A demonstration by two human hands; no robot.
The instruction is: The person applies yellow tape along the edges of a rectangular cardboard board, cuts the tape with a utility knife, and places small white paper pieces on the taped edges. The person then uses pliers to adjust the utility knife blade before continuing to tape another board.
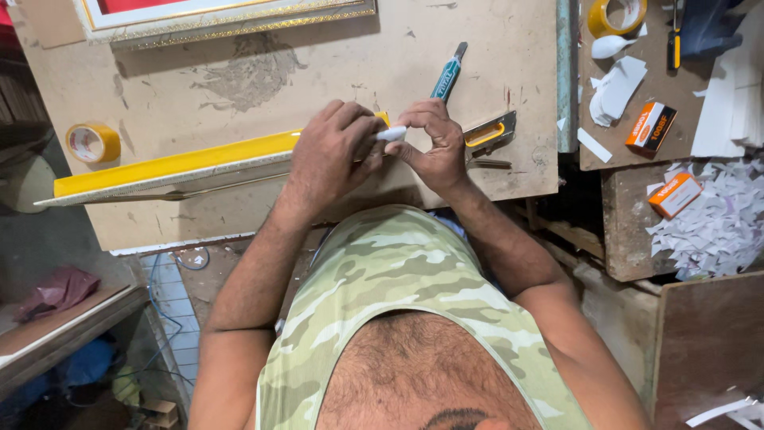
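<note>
Centre of frame: left hand and right hand meet over a long yellow moulding strip with a pale ornate edge, lying aslant across the bench. Fingers of both hands closed, pinching a small white piece. Teal utility knife just above; tape roll far left.

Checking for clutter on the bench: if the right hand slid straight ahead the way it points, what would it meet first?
Probably the teal utility knife, lying on the board just beyond the right hand, which pinches a small white piece with the left hand. Depth is hard to judge.
</note>
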